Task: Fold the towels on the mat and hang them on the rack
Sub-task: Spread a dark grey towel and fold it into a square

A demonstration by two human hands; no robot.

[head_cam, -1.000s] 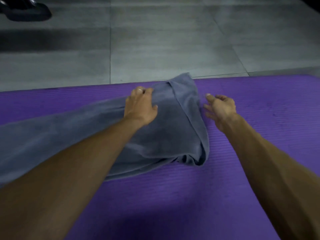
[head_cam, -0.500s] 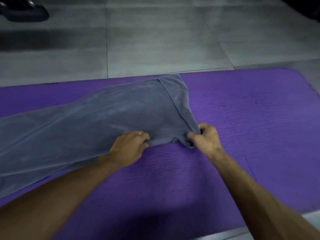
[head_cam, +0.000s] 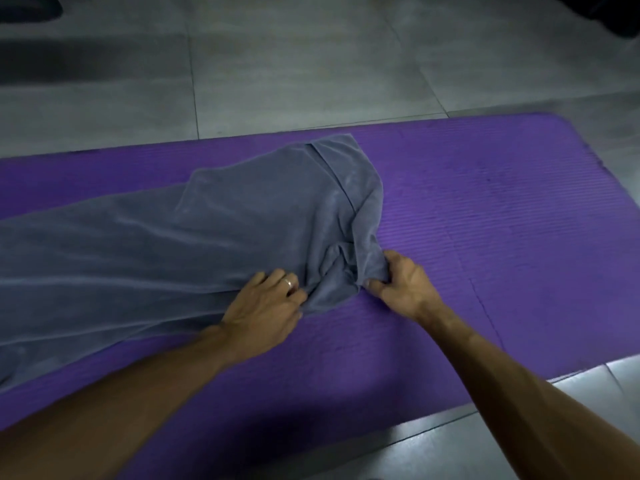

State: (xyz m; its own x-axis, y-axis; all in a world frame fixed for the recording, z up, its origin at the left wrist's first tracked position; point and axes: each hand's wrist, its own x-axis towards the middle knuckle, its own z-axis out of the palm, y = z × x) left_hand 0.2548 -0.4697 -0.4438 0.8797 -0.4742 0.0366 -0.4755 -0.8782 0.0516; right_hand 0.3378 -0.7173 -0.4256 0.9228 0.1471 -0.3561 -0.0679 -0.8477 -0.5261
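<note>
A long grey towel (head_cam: pixel 166 244) lies across the purple mat (head_cam: pixel 485 220), running off the left edge of the view. Its right end is doubled over and bunched into creases at the near corner. My left hand (head_cam: pixel 266 306), with a ring on one finger, pinches the towel's near edge just left of that bunch. My right hand (head_cam: pixel 401 285) grips the bunched corner from the right. The rack is not in view.
Grey floor tiles (head_cam: pixel 294 64) surround the mat, with its far edge and rounded right corner visible. A dark object (head_cam: pixel 27 8) sits at the top left and another dark shape (head_cam: pixel 609 12) at the top right.
Both hands came from the towel's far end down to its near edge and took hold. The near right corner has since been gathered into a crumpled bunch.
</note>
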